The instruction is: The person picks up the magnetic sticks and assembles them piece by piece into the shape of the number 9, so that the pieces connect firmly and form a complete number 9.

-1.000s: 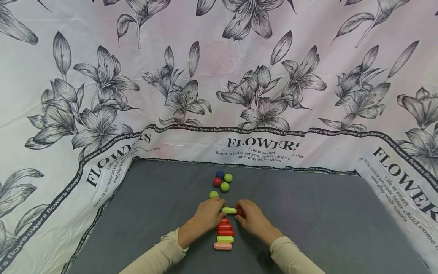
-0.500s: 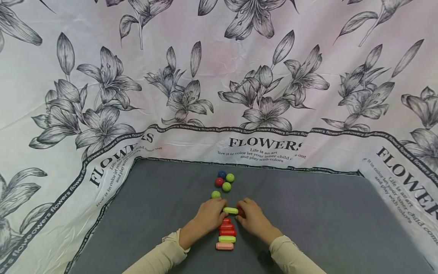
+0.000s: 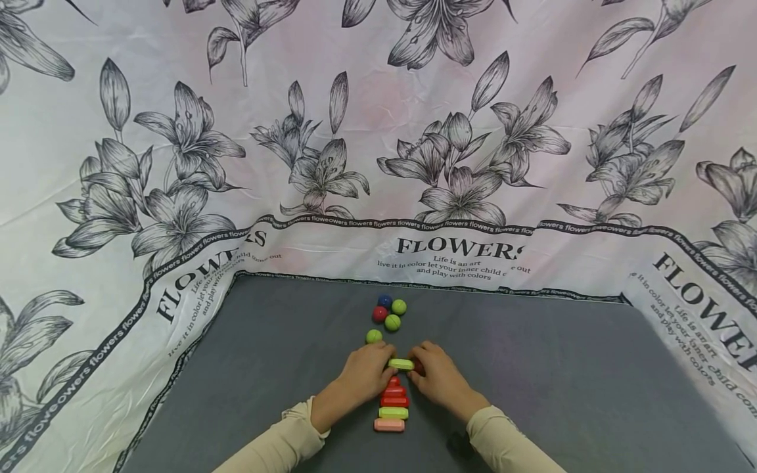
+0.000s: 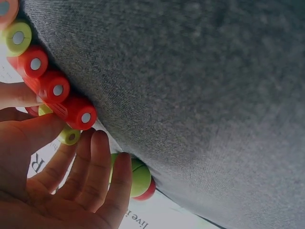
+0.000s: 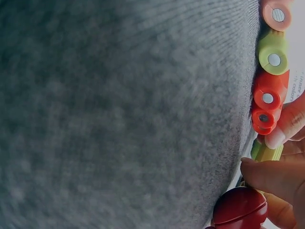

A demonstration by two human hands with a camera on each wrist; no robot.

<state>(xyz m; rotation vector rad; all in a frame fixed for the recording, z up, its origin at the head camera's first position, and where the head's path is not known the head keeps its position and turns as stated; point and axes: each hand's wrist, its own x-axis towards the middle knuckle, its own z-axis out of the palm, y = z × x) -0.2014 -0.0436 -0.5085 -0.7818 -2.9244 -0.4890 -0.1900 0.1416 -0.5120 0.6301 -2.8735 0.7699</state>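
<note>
My left hand [image 3: 365,369] pinches a yellow-green magnetic stick [image 3: 401,364] by its left end; the stick lies crosswise between the hands. One end of that stick shows at the thumb in the left wrist view. Facing it, my right hand [image 3: 438,374] holds a red ball [image 5: 240,207] between thumb and finger at the stick's right end. From the head, the fingers mostly cover this ball. Just nearer to me lies a column of sticks: several red ones [image 3: 394,402], then a yellow-green stick [image 3: 393,413] and a peach stick [image 3: 389,426]. Silvery discs show in their ends.
Beyond the hands sit a blue ball [image 3: 385,301], another red ball [image 3: 380,315] and green balls [image 3: 393,322]; one green ball [image 3: 374,336] is right by the left fingers. Grey cloth covers the table [image 3: 532,368]. A flower-printed curtain [image 3: 449,256] borders its far side.
The head view has shifted slightly. My left hand, with the yellow-green stick, is a touch closer to the right hand, and less of the held red ball shows.
</note>
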